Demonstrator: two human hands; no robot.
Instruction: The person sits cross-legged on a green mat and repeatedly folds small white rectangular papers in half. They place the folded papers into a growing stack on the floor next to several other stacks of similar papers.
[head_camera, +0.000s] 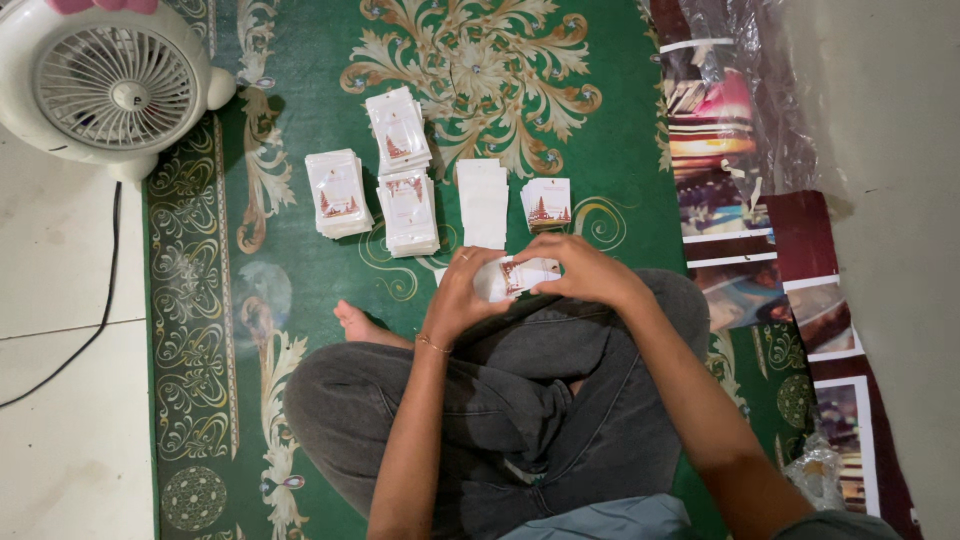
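Pinching one small card (515, 277) between my left hand (462, 295) and right hand (580, 270), fingers closed on it — three sleeved stacks (338, 192) look finished, bare cards (546, 203) and empty sleeves (483, 202) wait.

You're sitting on a home floor.
A green ornate rug (300, 270) lies under your hands, pale floor tiles (60, 300) and 1 white fan (110, 85) far to their left.

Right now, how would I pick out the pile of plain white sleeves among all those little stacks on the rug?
Start at the green patterned rug and find the row of stacks in front of the seated person. The plain white pile sits second from the right, just left of the small card stack. It alone shows no reddish picture.
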